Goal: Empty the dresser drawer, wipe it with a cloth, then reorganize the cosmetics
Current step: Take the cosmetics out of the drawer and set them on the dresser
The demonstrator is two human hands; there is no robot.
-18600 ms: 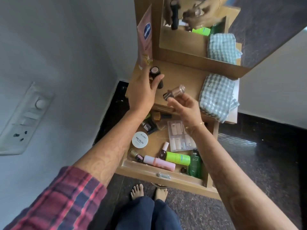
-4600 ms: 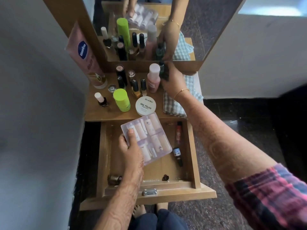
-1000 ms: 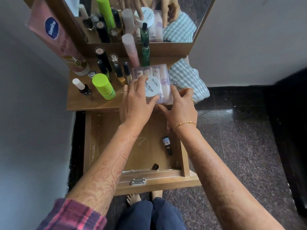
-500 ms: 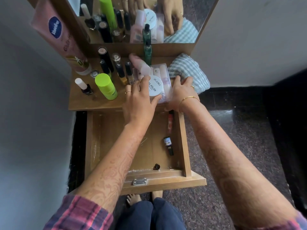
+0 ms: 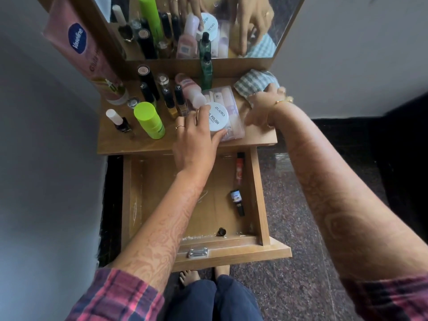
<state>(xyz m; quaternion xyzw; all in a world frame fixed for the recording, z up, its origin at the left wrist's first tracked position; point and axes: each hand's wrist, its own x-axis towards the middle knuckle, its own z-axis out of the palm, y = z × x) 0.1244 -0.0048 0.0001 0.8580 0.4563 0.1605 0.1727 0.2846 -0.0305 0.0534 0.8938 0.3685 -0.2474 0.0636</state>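
The dresser drawer [image 5: 256, 195] is pulled open below the top. Inside lie a red tube [image 5: 239, 167], a small dark bottle [image 5: 237, 202] and a tiny black cap [image 5: 221, 231]. My left hand [image 5: 196, 140] grips the white round nail polish jar [image 5: 218, 115], which sits on a clear plastic box [image 5: 229, 100] on the dresser top. A pink bottle [image 5: 190, 90] leans tilted against my left fingers. My right hand [image 5: 264, 107] reaches over the top, its fingers touching the checked cloth [image 5: 252, 83] at the back right.
Several cosmetics stand on the dresser top [image 5: 129, 144]: a lime green bottle [image 5: 149, 120], a white-capped nail polish [image 5: 119, 121], dark lipsticks [image 5: 147, 82], a green bottle [image 5: 206, 70]. A Vaseline tube [image 5: 85, 54] leans at the left. A mirror [image 5: 284, 26] rises behind; a wall is close on the left.
My right hand has left the clear box's edge and moved back right onto the checked cloth. The pink bottle has tipped over toward the box. My left hand stays on the jar.
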